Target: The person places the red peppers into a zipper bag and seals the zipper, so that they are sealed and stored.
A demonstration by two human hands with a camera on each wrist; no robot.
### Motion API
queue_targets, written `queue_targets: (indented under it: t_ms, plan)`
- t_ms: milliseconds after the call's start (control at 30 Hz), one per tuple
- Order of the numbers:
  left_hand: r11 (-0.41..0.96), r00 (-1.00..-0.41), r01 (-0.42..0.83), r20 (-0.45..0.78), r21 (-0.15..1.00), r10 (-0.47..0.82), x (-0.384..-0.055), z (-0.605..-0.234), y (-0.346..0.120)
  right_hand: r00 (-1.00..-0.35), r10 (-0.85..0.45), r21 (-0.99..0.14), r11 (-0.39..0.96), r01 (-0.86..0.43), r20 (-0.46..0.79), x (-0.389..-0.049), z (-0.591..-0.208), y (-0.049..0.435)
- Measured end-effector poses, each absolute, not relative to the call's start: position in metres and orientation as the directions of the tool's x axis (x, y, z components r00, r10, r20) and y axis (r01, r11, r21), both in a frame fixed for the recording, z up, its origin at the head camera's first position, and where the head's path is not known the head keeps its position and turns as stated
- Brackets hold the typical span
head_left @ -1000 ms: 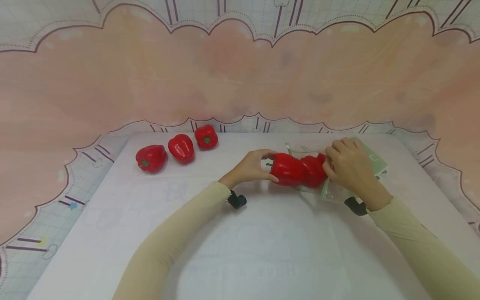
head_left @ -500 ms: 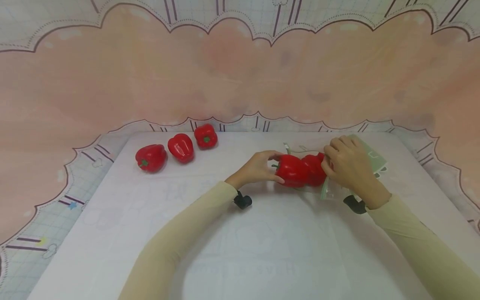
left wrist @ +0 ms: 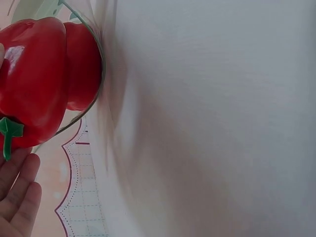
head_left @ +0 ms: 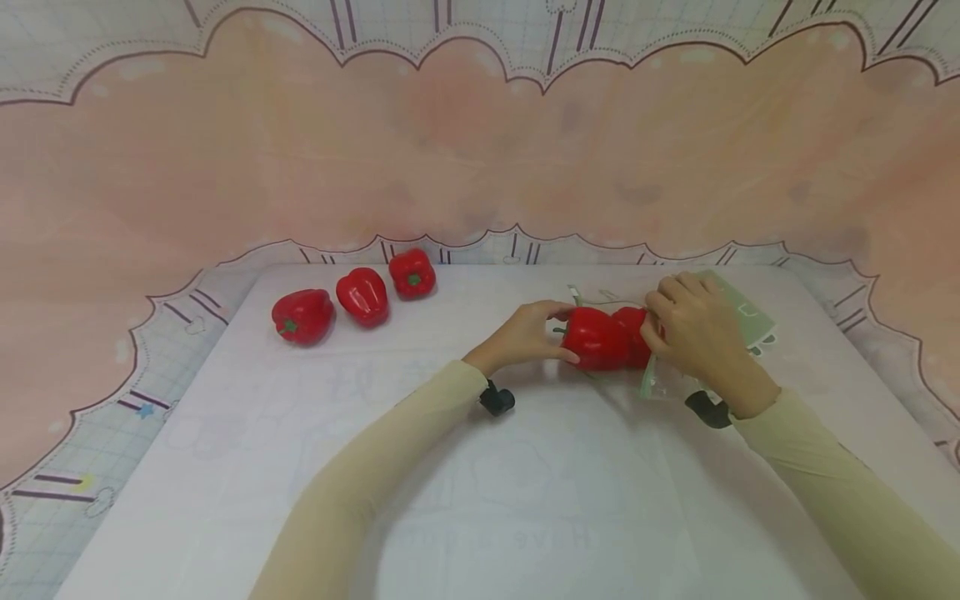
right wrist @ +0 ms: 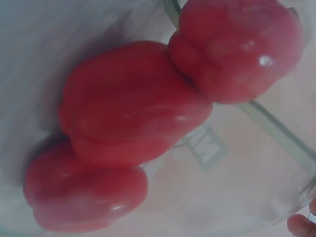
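My left hand (head_left: pixel 525 333) holds a red bell pepper (head_left: pixel 596 340) by its stem end, thumb and fingers on opposite sides. Its green stem faces the palm in the left wrist view. The pepper's far end is at the mouth of a clear zip bag (head_left: pixel 742 312) with green print, overlapping a second red pepper (head_left: pixel 636 329). My right hand (head_left: pixel 693 325) pinches the bag's edge beside the opening. Through the plastic, the right wrist view shows a middle pepper (right wrist: pixel 133 103) and a lower pepper (right wrist: pixel 84 192), with another pepper (right wrist: pixel 242 49) at the zip strip.
Three more red peppers lie at the back left of the white table (head_left: pixel 450 483): a left one (head_left: pixel 303 317), a middle one (head_left: pixel 363 297) and a right one (head_left: pixel 412 273). A patterned cloth (head_left: pixel 480 158) hangs behind the table.
My left hand has moved right, pushing its pepper farther toward the bag's mouth. The second pepper now shows less, partly behind the right hand. The right hand has barely moved.
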State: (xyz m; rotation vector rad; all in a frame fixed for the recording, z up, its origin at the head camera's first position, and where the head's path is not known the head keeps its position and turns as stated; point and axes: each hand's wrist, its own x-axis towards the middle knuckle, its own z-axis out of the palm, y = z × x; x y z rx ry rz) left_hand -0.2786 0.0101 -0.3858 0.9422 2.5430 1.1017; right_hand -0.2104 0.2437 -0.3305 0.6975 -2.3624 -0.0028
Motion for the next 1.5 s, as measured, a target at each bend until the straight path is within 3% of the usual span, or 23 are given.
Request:
queue_targets:
  t_ms: [967,1500]
  plan:
    - [0.565,-0.819,0.458,0.077,0.686,0.569,-0.285,-0.391,0.034,-0.648,-0.482,0.155,0.855,-0.495,0.59,-0.21,-0.329,0.241]
    - [0.685,-0.862,0.483,0.161,0.545,0.48,-0.291,-0.392,0.054,-0.642,-0.499,0.17,0.847,-0.504,0.582,-0.21,-0.328,0.241]
